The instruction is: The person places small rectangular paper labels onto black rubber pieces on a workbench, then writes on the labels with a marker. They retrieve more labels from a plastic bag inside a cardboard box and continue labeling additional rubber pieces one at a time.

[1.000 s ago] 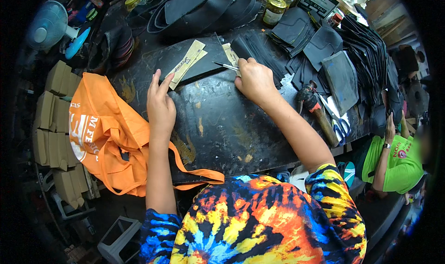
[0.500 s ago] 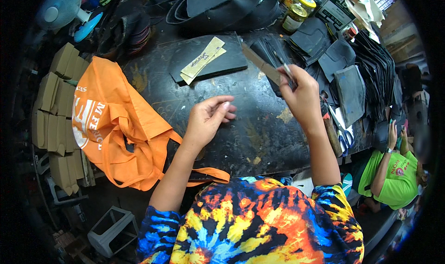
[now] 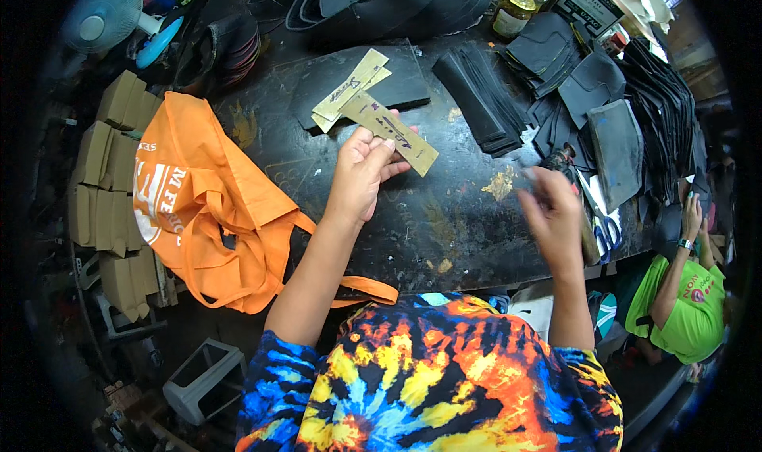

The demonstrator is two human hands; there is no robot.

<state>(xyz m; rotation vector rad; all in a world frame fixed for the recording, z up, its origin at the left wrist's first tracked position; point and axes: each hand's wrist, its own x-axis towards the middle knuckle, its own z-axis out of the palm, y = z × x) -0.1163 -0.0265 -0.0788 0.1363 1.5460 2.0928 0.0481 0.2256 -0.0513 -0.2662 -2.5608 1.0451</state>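
Observation:
My left hand [image 3: 363, 174] grips a tan cardboard strip [image 3: 389, 130] with handwriting on it, thumb on top. The strip's far end overlaps two similar paper strips [image 3: 349, 93], crossed on a black flat slab [image 3: 305, 95] on the dark worktable. Over the table's right part is my right hand [image 3: 556, 218], blurred by motion, its fingers bent. Whether anything is in it cannot be made out. Beyond that hand lies a stack of long black strips [image 3: 480, 103]. Blue-handled scissors [image 3: 607, 234] lie just right of it.
An orange cloth bag [image 3: 214, 206] lies at the table's left edge, beside stacked tan boxes [image 3: 111, 154]. Black sheet pieces [image 3: 635, 119] and glass jars [image 3: 514, 14] crowd the right and far sides. At right sits another person in a green shirt [image 3: 679, 305].
The cardboard strip has passed from my right hand to my left and swung over the paper strips. My right hand has drawn back toward the scissors; the slim silvery tool in it no longer shows clearly.

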